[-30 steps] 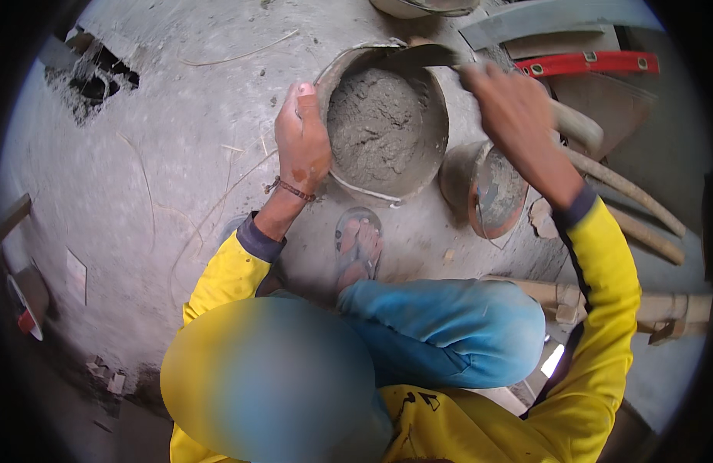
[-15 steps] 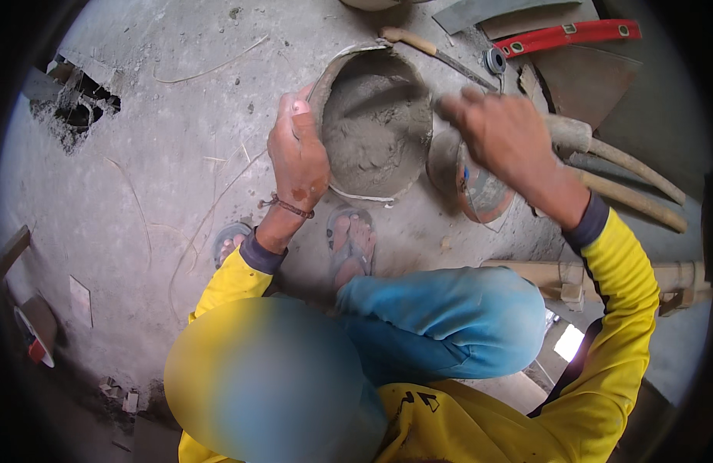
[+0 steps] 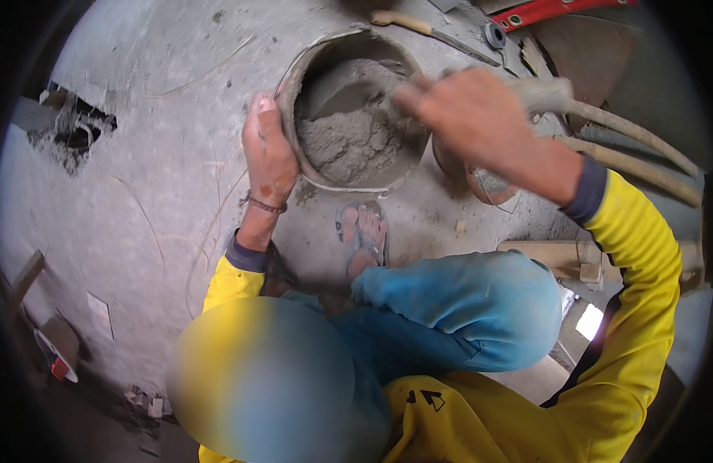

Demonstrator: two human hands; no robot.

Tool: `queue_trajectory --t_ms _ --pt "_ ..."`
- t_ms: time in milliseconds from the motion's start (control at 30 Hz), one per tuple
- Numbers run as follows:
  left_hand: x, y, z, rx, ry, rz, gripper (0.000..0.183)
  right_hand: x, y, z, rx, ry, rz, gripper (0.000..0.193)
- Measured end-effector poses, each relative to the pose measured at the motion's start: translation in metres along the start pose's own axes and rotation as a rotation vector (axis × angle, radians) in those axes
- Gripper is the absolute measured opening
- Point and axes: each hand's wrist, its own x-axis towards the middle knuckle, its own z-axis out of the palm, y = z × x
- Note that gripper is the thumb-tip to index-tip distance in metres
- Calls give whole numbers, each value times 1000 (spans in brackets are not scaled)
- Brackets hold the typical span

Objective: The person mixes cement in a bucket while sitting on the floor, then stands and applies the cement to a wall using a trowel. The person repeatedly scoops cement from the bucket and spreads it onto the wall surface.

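A round bucket [image 3: 299, 147] of wet grey mortar [image 3: 349, 143] stands on the floor before me. My left hand [image 3: 270, 147] is closed on its left rim, thumb up along the edge. Over the right rim, my right hand [image 3: 480, 119] is closed in a fist, blurred by motion, around what looks like a trowel. The handle is hidden in the fist; a dark, mortar-coated blade shape [image 3: 342, 100] lies in the mix. Partly beneath my right forearm sits a smaller container [image 3: 491, 185] with an orange-brown rim and a thin wire handle.
A wooden-handled blade tool [image 3: 418, 27] lies beyond the bucket, near a grey ring-shaped part [image 3: 495, 35] and a red level [image 3: 557, 11]. Long wooden handles [image 3: 642, 166] reach out at right, above a timber piece [image 3: 553, 255]. A broken hole [image 3: 82, 127] opens in the floor at far left.
My right hand has moved left, over the bucket's rim. The bucket looks tilted differently, with the mortar heaped toward its near side. My left hand stays on the rim; the whole view has shifted slightly.
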Motion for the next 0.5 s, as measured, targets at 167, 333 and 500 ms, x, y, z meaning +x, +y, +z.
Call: queue_trajectory --t_ms 167,333,500 --pt "-6 10 4 89 -60 -23 42 13 30 50 140 -134 177 14" --pt "-18 3 -12 147 -81 10 46 17 -31 66 632 -385 284 25" --pt "-37 -7 -25 38 -55 -121 55 18 -49 55 754 -498 244 26"
